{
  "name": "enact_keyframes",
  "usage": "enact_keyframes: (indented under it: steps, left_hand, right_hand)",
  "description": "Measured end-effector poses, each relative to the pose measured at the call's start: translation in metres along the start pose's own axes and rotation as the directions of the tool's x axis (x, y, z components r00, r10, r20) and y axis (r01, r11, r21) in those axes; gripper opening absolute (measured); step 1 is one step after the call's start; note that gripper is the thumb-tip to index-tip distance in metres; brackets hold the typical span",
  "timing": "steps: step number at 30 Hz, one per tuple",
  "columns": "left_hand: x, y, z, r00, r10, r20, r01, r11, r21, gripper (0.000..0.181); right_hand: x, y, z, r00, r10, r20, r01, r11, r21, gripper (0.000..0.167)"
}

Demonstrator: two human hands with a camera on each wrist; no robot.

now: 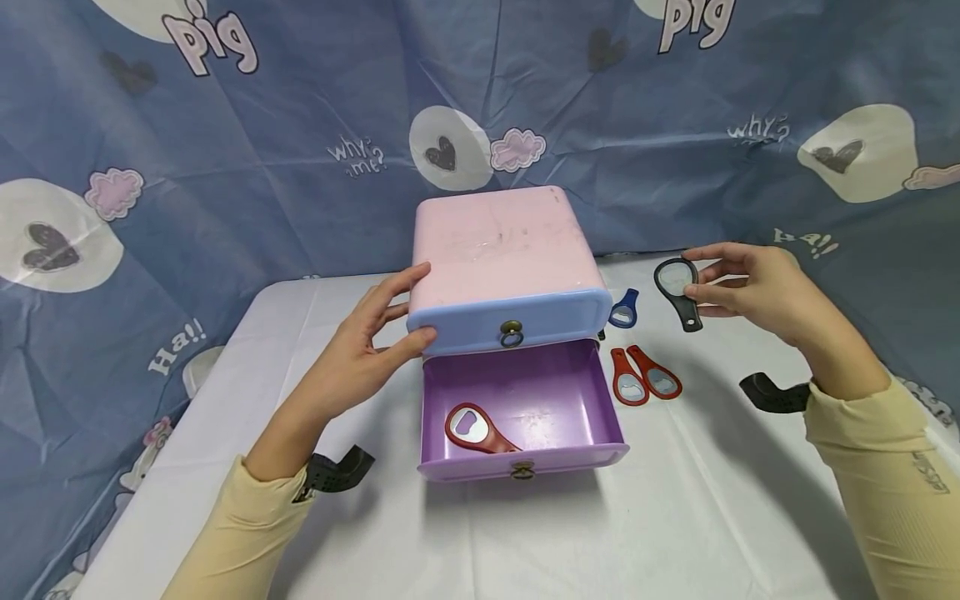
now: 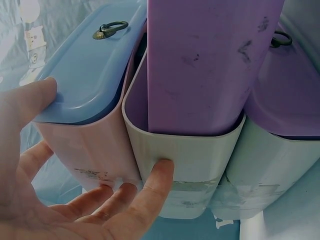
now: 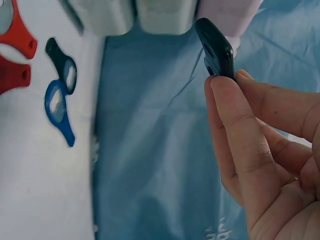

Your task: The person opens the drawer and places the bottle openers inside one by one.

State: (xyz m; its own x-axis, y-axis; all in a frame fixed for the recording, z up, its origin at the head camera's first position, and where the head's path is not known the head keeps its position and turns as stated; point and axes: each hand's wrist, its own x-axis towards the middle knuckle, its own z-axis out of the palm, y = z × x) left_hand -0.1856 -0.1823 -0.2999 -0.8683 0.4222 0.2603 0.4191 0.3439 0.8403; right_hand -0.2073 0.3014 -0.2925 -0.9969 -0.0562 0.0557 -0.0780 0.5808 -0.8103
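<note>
My left hand rests against the left side of a small drawer cabinet with a pink top. Its thumb touches the corner of the blue top drawer front, and in the left wrist view its spread fingertips touch the side panels. Below, a purple drawer is pulled out, with a red bottle opener lying inside at the left. Right of the cabinet, my right hand pinches a black bottle opener above the table, round head up and handle down.
Two red bottle openers lie on the white table beside the open drawer. Behind them are a blue bottle opener and a dark one, mostly hidden in the head view. A printed blue cloth hangs behind the table.
</note>
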Motion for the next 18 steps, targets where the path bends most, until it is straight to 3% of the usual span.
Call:
enact_keyframes:
  steps: [18]
  left_hand:
    - [0.000, 0.000, 0.000, 1.000, 0.002, -0.006, -0.002, 1.000, 0.025, 0.071]
  right_hand:
    - [-0.022, -0.043, 0.011, 0.998, -0.059, 0.014, 0.060, 0.996, -0.063, 0.054]
